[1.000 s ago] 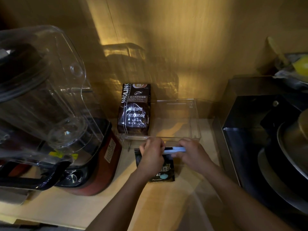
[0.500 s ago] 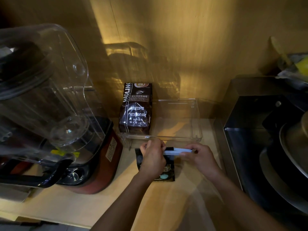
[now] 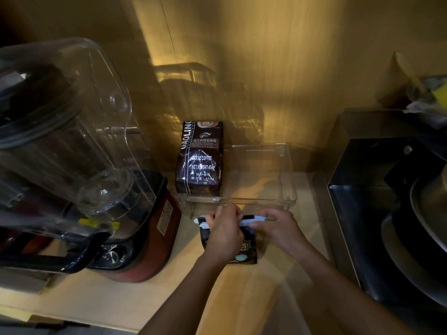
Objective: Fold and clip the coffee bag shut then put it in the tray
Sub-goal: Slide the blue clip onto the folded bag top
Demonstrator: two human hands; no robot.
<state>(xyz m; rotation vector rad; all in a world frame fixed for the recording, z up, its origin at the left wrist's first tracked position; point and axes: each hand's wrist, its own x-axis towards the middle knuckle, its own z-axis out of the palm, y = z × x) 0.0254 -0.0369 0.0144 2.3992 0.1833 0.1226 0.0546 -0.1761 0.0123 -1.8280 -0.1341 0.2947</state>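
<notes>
Your left hand [image 3: 223,234] and right hand [image 3: 281,227] pinch their fingers shut on the white sealing clip [image 3: 251,221] running across the folded top of the small black coffee bag [image 3: 249,250], which lies flat on the wooden counter [image 3: 135,301] just before the clear tray [image 3: 289,180].

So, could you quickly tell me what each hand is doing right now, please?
Left hand: closed, pinching the white clip on the small black coffee bag.
Right hand: closed on the clip's right end.
</notes>
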